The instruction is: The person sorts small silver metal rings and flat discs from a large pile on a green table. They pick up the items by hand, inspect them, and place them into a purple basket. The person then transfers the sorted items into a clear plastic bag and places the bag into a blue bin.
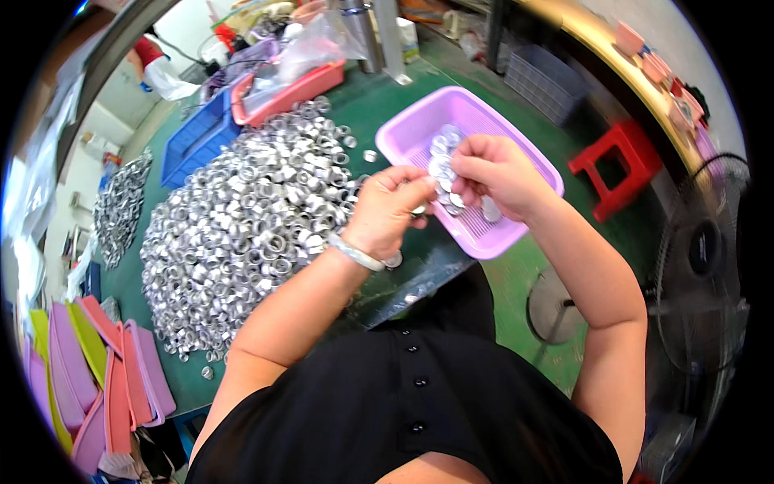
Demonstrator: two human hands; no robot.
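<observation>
1. Fingertips of left hand and right hand pinch closed; whether around anything, I cannot tell.
2. Shiny, round metal pieces lie in the lilac basket, at the table's right edge.

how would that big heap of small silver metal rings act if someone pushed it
The big heap of small silver metal rings would probably spill and spread, as the pieces lie loose and jumbled. A stray ring beside it may roll, given its round shape. The shiny metallic surfaces suggest stiff, perhaps slippery pieces.
</observation>
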